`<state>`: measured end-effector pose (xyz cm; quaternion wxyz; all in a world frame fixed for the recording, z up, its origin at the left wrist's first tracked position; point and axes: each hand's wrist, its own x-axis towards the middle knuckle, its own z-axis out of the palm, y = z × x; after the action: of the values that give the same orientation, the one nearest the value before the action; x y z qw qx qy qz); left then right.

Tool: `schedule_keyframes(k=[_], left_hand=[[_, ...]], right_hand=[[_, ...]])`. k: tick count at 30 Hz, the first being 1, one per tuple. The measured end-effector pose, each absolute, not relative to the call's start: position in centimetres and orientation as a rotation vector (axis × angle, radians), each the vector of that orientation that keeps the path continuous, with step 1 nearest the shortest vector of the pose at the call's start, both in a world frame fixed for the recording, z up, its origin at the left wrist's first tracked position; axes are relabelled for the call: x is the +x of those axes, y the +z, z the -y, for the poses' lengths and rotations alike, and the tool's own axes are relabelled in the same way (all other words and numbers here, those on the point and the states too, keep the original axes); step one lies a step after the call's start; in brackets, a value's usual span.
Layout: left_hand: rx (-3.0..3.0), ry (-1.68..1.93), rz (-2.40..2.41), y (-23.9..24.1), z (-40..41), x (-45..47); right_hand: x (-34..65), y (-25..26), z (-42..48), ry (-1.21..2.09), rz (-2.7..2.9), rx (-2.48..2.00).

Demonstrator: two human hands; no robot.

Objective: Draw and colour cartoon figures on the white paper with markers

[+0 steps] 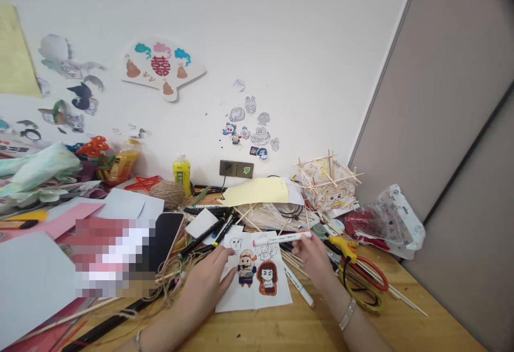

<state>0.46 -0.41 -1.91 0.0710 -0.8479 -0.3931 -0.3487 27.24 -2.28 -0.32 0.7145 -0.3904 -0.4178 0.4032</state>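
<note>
A white sheet with cartoon drawings (277,298) lies on the wooden table before me. Two of its figures are coloured, and at least two at the top are bare outlines. My left hand (211,277) rests open on the sheet's left side, fingers stretched out beside the figure with the headband. Above the upper right of the sheet, my right hand (315,258) grips a white marker (271,239), held almost level with its pink end to the left. A second white marker (300,287) lies at the sheet's right edge, near my right wrist.
Black markers (203,238) and wooden sticks clutter the area behind the sheet. To the right lie yellow-handled scissors (345,250) and a plastic bag (391,223). A phone (166,239), twine (166,195) and papers (36,277) cover the left. A stick-framed paper lantern (331,186) stands by the wall.
</note>
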Motion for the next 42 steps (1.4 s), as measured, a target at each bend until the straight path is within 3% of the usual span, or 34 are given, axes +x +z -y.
schedule_keyframes(k=[5, 11, 23, 33, 42], left_hand=[[-2.651, -0.817, 1.425, -2.0, 0.2, 0.4], [-2.783, -0.559, 1.451, -1.5, 0.5, 0.5], [-2.779, -0.404, 1.366, -2.0, 0.3, 0.7], [-2.778, -0.260, 1.420, -1.7, 0.5, 1.0], [-2.809, -0.293, 1.475, -1.5, 0.7, 1.0]], right_hand=[[31.7, 0.5, 1.3, 0.683, 0.831, -0.859], [33.2, 0.1, 1.4, 0.174, 1.129, -1.224], [30.5, -0.9, 1.4, -0.109, 1.971, -1.287], [31.0, -2.2, 0.8, -0.248, 2.020, -1.508], [28.8, -1.7, 1.9, -0.140, 2.093, -1.499]])
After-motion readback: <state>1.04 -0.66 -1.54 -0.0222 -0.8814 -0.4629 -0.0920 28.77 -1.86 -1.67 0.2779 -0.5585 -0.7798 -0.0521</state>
